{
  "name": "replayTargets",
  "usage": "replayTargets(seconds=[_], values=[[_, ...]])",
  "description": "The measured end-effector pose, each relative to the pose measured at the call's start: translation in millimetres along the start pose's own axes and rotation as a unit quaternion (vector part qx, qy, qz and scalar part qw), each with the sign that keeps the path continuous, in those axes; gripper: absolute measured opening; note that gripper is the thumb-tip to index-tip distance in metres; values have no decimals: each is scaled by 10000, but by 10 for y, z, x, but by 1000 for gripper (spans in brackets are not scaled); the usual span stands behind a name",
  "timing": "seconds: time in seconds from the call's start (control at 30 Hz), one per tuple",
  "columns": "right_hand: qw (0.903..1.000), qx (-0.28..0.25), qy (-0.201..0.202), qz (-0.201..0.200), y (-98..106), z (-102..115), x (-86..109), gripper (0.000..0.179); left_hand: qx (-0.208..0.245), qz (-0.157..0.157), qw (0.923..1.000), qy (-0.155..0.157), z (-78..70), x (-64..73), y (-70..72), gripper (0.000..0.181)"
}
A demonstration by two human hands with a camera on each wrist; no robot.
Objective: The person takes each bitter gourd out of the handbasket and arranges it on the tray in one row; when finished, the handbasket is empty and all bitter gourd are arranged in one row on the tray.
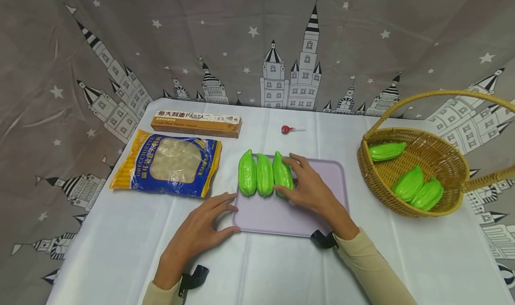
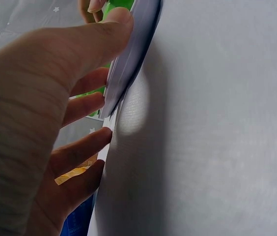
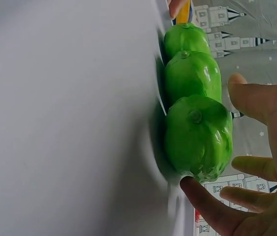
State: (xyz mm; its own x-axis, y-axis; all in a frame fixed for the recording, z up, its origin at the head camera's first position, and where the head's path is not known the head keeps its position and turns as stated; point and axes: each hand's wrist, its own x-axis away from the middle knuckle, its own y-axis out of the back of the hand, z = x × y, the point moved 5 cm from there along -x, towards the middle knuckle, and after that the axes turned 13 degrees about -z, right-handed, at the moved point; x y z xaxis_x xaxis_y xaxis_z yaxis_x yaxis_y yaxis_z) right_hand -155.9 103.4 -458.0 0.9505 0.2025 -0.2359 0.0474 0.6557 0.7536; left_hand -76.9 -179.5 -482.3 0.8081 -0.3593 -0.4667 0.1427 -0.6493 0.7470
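Note:
Three glossy green elongated fruits with pointed tips lie side by side on the left part of a pale purple tray [image 1: 273, 215]: the left fruit [image 1: 247, 173], the middle fruit [image 1: 264, 175] and the right fruit [image 3: 200, 137]. My right hand [image 1: 307, 186] spreads over the right fruit, fingers along its far side and thumb by its near end. In the right wrist view, the thumb looks apart from the fruit, while one fingertip reaches its side. My left hand [image 1: 201, 224] rests at the tray's left edge, its thumb and some fingers touching the rim, fingers loosely extended.
A wicker basket [image 1: 368, 175] with a tall handle stands at right, holding three more green fruits [image 1: 408, 183]. At left lie a blue-yellow orecchiette bag [image 1: 173, 164] and a pasta box [image 1: 197, 124]. Behind the tray is a red lollipop [image 1: 286, 129]. A castle-print curtain [image 1: 241, 41] hangs behind.

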Motion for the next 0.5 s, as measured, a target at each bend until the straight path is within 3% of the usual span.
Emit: replayTargets(seconds=[0.27, 0.5], values=[[9999, 38, -140, -24, 52, -19, 29, 88, -33, 16, 10000, 11, -6, -3, 0, 51], [9987, -20, -42, -510, 266, -101, 42, 76, -67, 23, 10000, 28, -3, 6, -3, 51]])
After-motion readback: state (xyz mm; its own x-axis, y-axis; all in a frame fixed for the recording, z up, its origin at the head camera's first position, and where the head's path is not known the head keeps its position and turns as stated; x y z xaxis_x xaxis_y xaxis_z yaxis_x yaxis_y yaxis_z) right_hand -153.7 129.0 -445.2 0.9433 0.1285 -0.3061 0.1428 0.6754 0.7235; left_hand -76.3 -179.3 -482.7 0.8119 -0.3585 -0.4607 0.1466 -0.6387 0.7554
